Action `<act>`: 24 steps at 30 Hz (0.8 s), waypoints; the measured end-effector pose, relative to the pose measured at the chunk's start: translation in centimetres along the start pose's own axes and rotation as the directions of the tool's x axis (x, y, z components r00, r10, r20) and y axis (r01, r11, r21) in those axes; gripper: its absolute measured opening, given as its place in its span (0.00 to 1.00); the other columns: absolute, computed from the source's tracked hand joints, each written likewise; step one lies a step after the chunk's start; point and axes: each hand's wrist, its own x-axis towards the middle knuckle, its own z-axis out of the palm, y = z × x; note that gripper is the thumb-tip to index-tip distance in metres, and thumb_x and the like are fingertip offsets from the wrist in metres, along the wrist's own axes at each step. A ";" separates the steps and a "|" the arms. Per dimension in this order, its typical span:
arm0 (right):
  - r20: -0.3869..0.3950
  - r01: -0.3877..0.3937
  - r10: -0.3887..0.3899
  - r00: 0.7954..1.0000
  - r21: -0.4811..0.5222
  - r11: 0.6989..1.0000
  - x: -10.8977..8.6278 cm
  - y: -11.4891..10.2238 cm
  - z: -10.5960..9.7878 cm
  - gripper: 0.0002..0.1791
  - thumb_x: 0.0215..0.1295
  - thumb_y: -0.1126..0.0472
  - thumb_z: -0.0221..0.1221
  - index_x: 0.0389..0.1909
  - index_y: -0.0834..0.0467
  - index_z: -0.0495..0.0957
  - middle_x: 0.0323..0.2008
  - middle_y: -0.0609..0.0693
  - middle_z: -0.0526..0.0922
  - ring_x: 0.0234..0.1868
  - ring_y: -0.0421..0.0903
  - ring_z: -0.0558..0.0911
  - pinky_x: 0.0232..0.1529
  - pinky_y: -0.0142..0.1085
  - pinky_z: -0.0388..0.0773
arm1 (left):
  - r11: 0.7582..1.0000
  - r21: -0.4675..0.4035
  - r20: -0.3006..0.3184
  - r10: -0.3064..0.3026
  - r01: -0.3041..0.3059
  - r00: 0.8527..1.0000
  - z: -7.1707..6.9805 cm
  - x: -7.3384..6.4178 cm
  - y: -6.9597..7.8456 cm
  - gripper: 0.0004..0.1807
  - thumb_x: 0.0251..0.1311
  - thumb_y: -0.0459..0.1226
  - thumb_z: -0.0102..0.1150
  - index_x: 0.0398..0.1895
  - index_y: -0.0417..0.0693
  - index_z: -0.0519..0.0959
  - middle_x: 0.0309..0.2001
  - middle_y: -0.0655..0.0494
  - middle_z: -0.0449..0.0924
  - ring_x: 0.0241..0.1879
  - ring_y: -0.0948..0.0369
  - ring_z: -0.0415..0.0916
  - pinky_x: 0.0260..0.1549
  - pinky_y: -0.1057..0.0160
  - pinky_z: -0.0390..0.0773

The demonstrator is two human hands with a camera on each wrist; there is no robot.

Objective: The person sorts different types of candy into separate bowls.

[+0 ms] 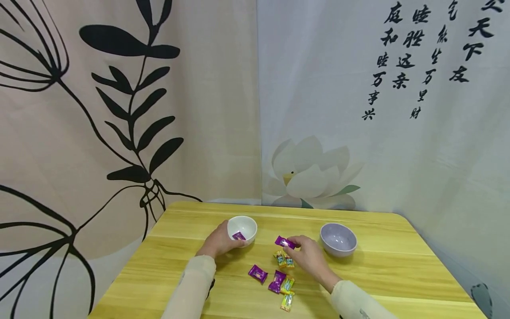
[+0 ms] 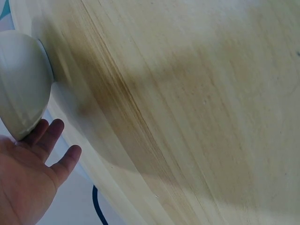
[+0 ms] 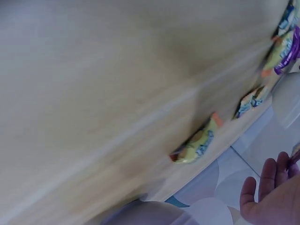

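My left hand [image 1: 220, 240] grips the near left side of a white bowl [image 1: 248, 224], which holds a purple-wrapped candy [image 1: 238, 236]. In the left wrist view, the fingers of that hand [image 2: 35, 168] meet the bowl's [image 2: 23, 79] rim. Between the thumb and fingers of my right hand [image 1: 310, 256] is another purple-wrapped candy [image 1: 283, 242], held above the table to the right of the white bowl. Two yellow-wrapped candies [image 1: 280, 258] lie just below it. Nearer me are two purple candies [image 1: 258, 274] and more yellow ones [image 1: 287, 302].
A lavender bowl [image 1: 338, 239] stands on the wooden table [image 1: 398, 257], right of my right hand; its inside shows no candy. Behind the table's far edge hangs a printed cloth [image 1: 223, 110]. A dark cable [image 2: 97, 206] shows beyond the table edge in the left wrist view.
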 end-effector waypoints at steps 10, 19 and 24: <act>0.001 0.048 -0.048 0.999 0.009 0.999 2.0 -2.2 0.9 0.18 0.64 0.51 0.66 0.48 0.59 0.85 0.39 0.49 0.85 0.42 0.49 0.82 0.45 0.48 0.79 | 1.000 -0.002 0.006 0.001 -0.001 1.000 -0.1 -0.1 0.0 0.56 0.40 0.57 0.79 0.71 0.42 0.63 0.59 0.45 0.74 0.55 0.49 0.74 0.56 0.42 0.73; -0.025 0.069 -0.069 0.997 0.000 0.998 4.0 -4.1 2.0 0.17 0.64 0.51 0.66 0.47 0.58 0.85 0.40 0.49 0.86 0.42 0.49 0.83 0.46 0.49 0.80 | 1.000 -0.007 0.005 0.022 -0.022 1.000 -0.1 0.0 0.0 0.55 0.41 0.55 0.80 0.70 0.41 0.64 0.58 0.44 0.74 0.55 0.48 0.74 0.57 0.42 0.72; -0.016 0.097 -0.097 0.995 -0.014 0.995 5.2 -5.4 2.7 0.15 0.64 0.51 0.66 0.46 0.57 0.86 0.38 0.48 0.85 0.40 0.48 0.82 0.44 0.47 0.79 | 1.000 -0.007 0.013 0.028 -0.028 1.000 -0.2 0.0 -0.1 0.54 0.41 0.56 0.79 0.69 0.42 0.64 0.57 0.45 0.75 0.53 0.50 0.74 0.55 0.43 0.73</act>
